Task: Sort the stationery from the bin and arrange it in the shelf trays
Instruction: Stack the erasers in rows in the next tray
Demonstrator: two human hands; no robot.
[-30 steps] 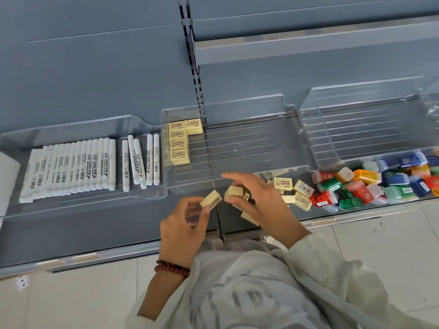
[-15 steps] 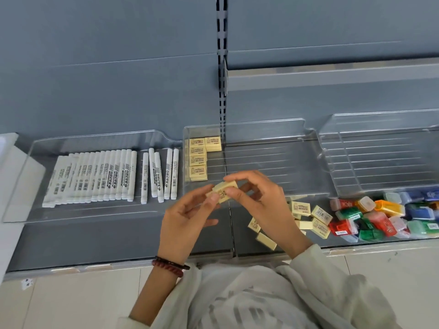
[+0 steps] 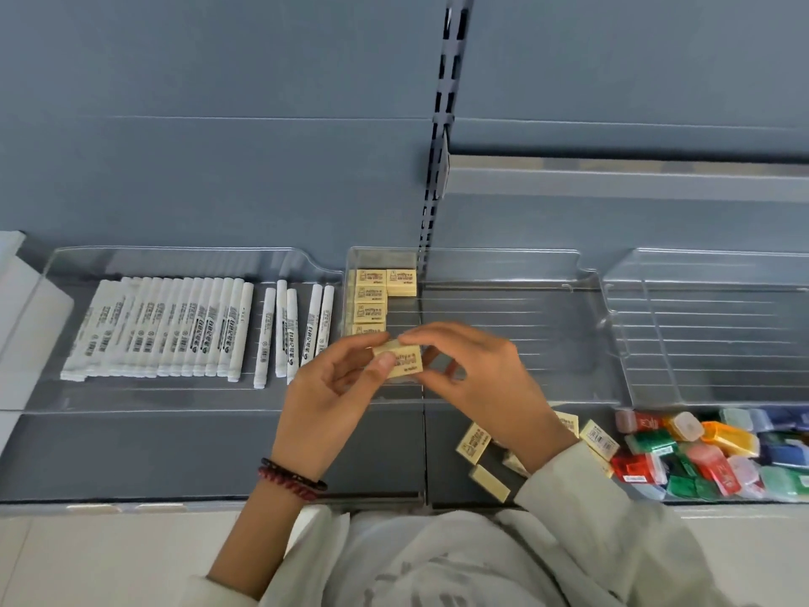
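Stationery runs along the grey shelf [image 3: 175, 453] on my feed. At far left, the left tray [image 3: 153, 394], clear plastic, holds white markers [image 3: 175, 330] laid side by side in a tight row. Four loose markers [image 3: 291, 332] lie a little apart from that row, toward the tray's right end. Next comes the middle tray [image 3: 525, 308]. Yellow erasers [image 3: 371, 300] sit in its back left corner, a column along the left wall and one more beside the rearmost, labels up.

Over the front of that tray my two hands meet on the held eraser [image 3: 405, 363]. The left hand [image 3: 328, 396], with a beaded bracelet [image 3: 291, 475] on its wrist, presses its thumb on the label face with fingers curled beneath. The right hand [image 3: 477, 378] pinches the eraser's edges between forefinger and thumb. I think a second eraser may be tucked behind it, but the view is too cramped for me to tell.

Below the right wrist, spare erasers [image 3: 475, 442] lie scattered at odd angles on the shelf. Further right, the right tray [image 3: 709, 343] stands just beside the middle tray. In front of it, coloured plastic cases [image 3: 718, 440] in red, green, orange and blue lie heaped against one another.
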